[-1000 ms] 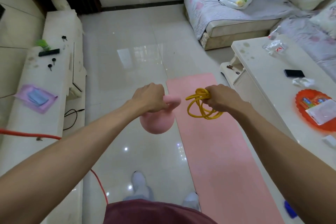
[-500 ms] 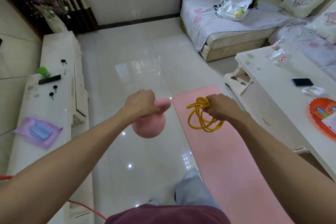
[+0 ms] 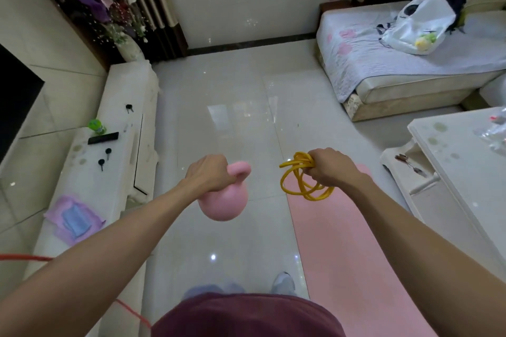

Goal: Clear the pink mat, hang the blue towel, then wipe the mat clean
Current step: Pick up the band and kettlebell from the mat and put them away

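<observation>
The pink mat lies lengthwise on the tiled floor at the right, with nothing on the part I can see. My left hand grips the handle of a pink kettlebell, which hangs above the bare floor left of the mat. My right hand holds a coiled yellow rope over the mat's far end. A folded blue towel rests on a purple cloth on the low white cabinet at the left.
The long white cabinet along the left wall carries a green bottle, a black remote and keys. A white table stands right of the mat. A sofa with a plastic bag is far right. An orange cord runs at the lower left.
I have stepped forward and my view has lifted, so more of the far wall shows. Both hands keep their grip; the kettlebell and rope stay at about the same height.
</observation>
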Action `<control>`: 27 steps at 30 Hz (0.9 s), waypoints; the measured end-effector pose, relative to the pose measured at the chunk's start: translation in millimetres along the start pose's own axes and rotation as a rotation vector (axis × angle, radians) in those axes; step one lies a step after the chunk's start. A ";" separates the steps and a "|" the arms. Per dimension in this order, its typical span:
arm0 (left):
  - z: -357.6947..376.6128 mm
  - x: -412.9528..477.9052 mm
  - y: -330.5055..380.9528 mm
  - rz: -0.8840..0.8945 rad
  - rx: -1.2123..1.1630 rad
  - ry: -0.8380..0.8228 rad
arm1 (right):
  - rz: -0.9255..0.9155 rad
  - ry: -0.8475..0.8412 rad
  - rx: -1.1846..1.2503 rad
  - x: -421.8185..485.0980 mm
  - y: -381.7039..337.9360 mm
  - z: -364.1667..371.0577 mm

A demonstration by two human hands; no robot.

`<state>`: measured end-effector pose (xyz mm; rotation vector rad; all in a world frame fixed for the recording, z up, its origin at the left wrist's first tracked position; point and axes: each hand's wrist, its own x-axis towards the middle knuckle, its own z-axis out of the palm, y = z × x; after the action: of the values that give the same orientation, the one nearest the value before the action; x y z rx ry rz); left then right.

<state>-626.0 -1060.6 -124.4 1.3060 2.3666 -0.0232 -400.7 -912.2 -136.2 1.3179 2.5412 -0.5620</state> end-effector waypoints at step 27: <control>-165.9 472.7 13.8 0.116 0.068 -0.197 | 0.140 -0.019 0.040 431.8 -15.1 -150.6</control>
<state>-892.9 -637.2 -151.1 1.4027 2.1386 -0.1894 -663.3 -538.0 -154.8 1.4830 2.4107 -0.5959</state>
